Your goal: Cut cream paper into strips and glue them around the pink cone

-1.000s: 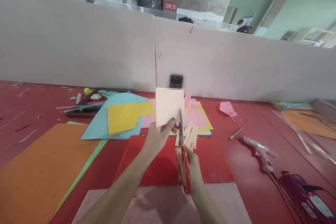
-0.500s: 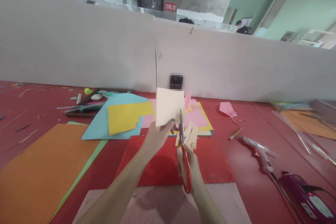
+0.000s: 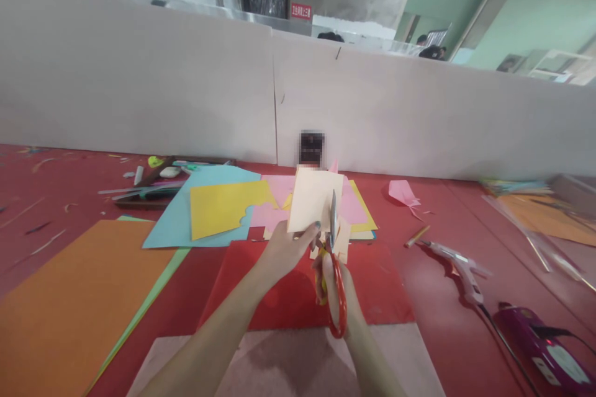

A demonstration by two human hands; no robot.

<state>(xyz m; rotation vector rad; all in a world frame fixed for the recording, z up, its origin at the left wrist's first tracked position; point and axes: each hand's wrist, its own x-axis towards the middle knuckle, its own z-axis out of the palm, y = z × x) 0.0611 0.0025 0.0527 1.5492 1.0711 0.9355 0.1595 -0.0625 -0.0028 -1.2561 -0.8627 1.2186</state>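
Observation:
My left hand (image 3: 282, 251) pinches the lower edge of a cream paper sheet (image 3: 313, 198) and holds it upright above the red table. My right hand (image 3: 338, 298) grips red-handled scissors (image 3: 336, 273), blades pointing up along the sheet's right edge. Cut cream strips (image 3: 343, 239) hang or lie just right of the blades. Below both hands lies a red sheet (image 3: 372, 298), and nearer me a pale pink sheet (image 3: 288, 366).
Yellow (image 3: 218, 208), light blue (image 3: 174, 229) and pink (image 3: 274, 198) sheets lie behind the hands. A large orange sheet (image 3: 65, 298) is at the left. A glue gun (image 3: 459, 263) and a purple device (image 3: 540, 347) lie at the right. A grey partition (image 3: 139, 87) runs along the back.
Both hands, the cream sheet and the scissors shifted a little to the right and lower. The scissor blades sit further along the sheet's right edge.

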